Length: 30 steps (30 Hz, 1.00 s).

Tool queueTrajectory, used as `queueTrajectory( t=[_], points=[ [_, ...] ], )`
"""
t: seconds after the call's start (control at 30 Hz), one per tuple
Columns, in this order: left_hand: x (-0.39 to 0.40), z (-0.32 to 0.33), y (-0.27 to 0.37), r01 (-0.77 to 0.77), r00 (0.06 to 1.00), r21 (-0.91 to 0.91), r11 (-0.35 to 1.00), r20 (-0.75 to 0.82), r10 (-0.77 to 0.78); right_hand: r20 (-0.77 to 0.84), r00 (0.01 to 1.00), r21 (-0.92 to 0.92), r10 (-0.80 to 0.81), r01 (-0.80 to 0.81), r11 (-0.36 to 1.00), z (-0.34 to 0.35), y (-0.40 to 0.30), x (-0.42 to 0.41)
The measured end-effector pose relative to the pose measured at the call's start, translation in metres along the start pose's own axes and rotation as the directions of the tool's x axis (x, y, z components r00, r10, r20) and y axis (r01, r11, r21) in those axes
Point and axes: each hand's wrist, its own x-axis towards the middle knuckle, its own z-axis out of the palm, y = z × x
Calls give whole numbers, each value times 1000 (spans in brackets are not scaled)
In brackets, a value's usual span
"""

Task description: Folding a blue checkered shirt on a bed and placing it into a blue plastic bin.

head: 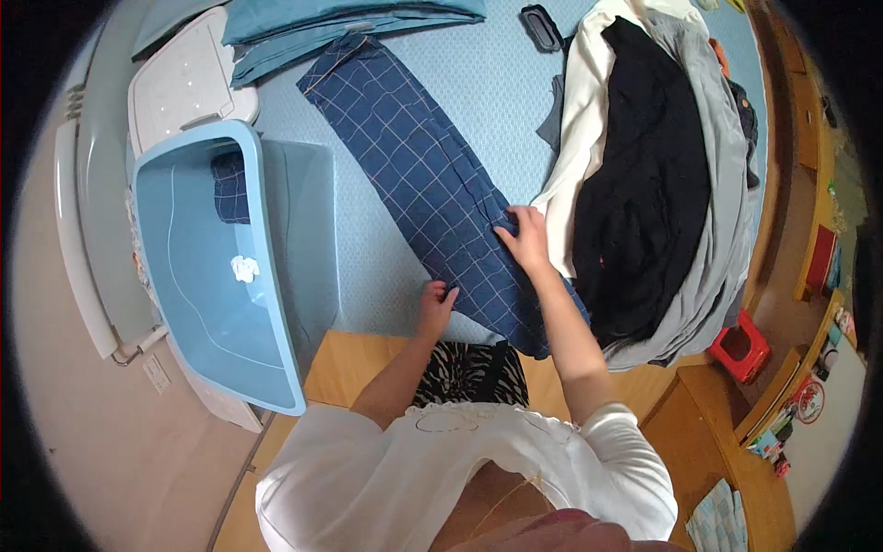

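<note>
Blue checked pants [421, 165] lie lengthwise on the light blue bed surface [483, 90], one leg over the other. Their waistband end points away from me, and the near end hangs at the bed's front edge. My right hand [528, 238] rests on their right edge, thumb and fingers on the cloth. At their left edge, my left hand [437, 307] touches the fabric with its thumb and curled fingers; whether it pinches the cloth is unclear. To the left, a light blue plastic storage bin [303, 228] lies on its side, its mouth towards me.
Inside the bin are a folded blue checked garment [230, 186] and a crumpled white piece [245, 269]. Black clothing [648, 179], white clothing [579, 145] and grey clothing [728, 228] pile up at right. A white lid [179, 76], folded teal fabric [345, 34] and a black tray-like object [542, 27] lie farther back.
</note>
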Motion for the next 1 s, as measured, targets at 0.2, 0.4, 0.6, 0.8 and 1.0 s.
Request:
queueTrajectory(
  t=[0.2,0.4,0.6,0.8,1.0],
  points=[
    [14,-19,-53,-44,999,247,968,-1,46,-23,990,32,137,-136,990,26,48,32],
    [83,-44,-20,-59,980,-288,956,-200,0,-62,994,-40,95,-98,994,32,22,92],
    [132,-54,17,-162,944,34,986,-287,165,72,997,-113,4,4,994,65,-14,134],
    [139,-58,27,-163,941,-99,982,-314,125,-120,987,-124,111,-126,984,67,-9,151],
    [183,-63,30,-194,934,-197,961,-337,119,55,994,-172,-91,99,980,80,-39,178]
  ],
)
